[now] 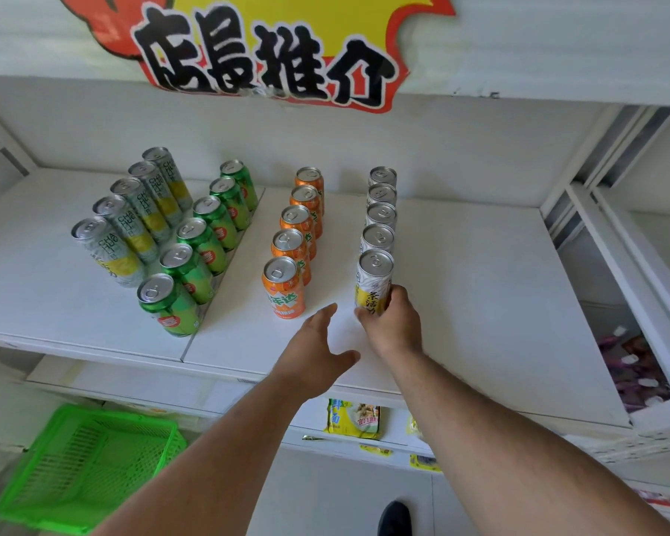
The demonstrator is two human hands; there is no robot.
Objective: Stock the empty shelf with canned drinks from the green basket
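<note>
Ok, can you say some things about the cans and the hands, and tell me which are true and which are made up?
1. The right hand holds the front white and yellow can. True.
2. The left hand holds an orange can. False: it is open and holds nothing, just near the front orange can.
3. The green basket is full of cans. False: no cans show inside it.
4. Four rows of cans stand on the shelf. True.
5. The green cans lie on their sides. False: they stand upright.
</note>
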